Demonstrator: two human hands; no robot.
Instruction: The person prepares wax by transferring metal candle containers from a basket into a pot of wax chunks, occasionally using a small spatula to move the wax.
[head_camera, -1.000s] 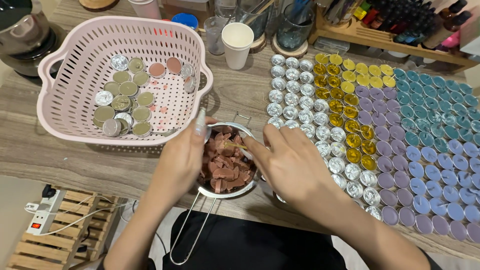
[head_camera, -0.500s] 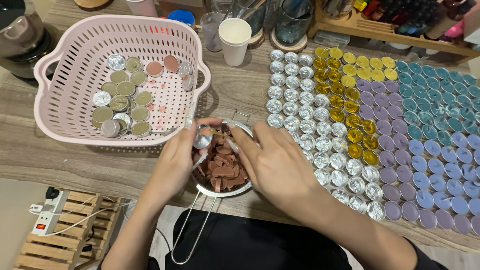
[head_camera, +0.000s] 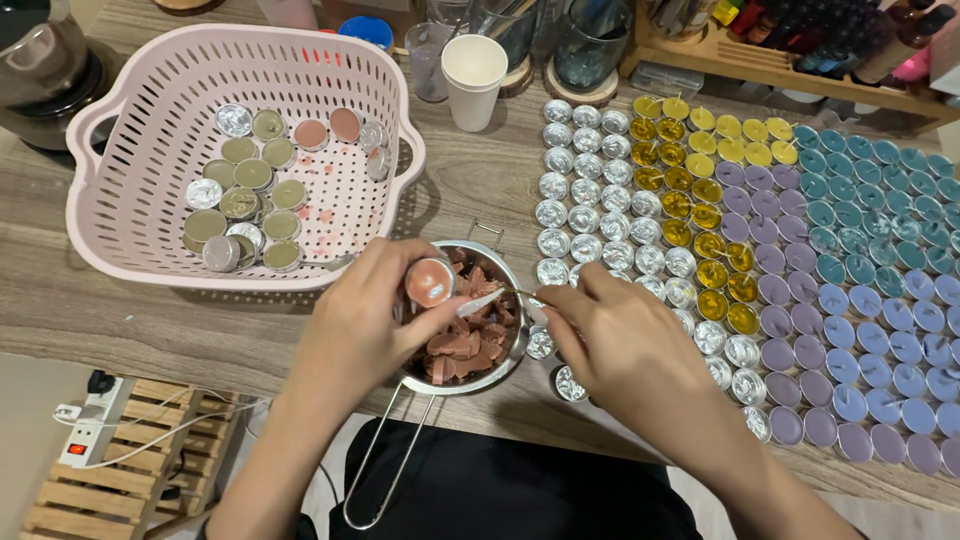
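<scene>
Low in the frame's centre, the left hand (head_camera: 365, 325) is clamped on a pink tealight cup (head_camera: 431, 282), tilted over the small metal pot (head_camera: 470, 330) so loosened wax drops among the chunks. The right hand (head_camera: 625, 345) pinches a thin tool (head_camera: 490, 300) against the cup. Half a second ago the cup sat lower, hidden between both hands.

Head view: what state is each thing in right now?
Left hand: holds a pink tealight cup over the pot.
Right hand: grips a thin metal tool, tip at the cup.
Metal pot: part full of pink wax chunks.
Pink basket: holds loose tealights.
Paper cup: upright.
</scene>
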